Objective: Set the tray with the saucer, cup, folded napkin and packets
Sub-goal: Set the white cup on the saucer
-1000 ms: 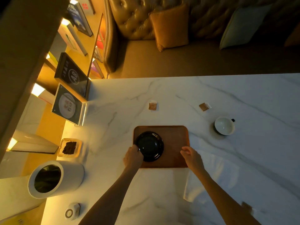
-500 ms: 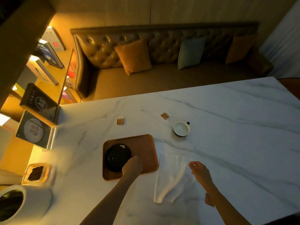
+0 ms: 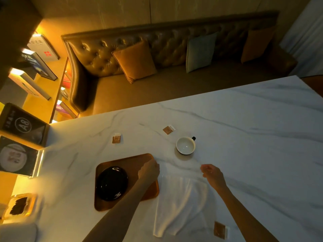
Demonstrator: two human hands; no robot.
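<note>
Neither grip held anything: the left hand (image 3: 149, 169) hung loosely curled over the far right corner of the tray (image 3: 138, 160), and the right hand (image 3: 212, 173) hovered with fingers relaxed above the far edge of the napkin (image 3: 180, 205). That white napkin lay unfolded on the desk (image 3: 253, 137), just right of the tray. On the tray's left side sat the black saucer (image 3: 111, 183). Farther off stood the cup (image 3: 185, 145), with two packets (image 3: 168, 129) (image 3: 116, 138) beyond and a third packet (image 3: 219, 230) near the right forearm.
</note>
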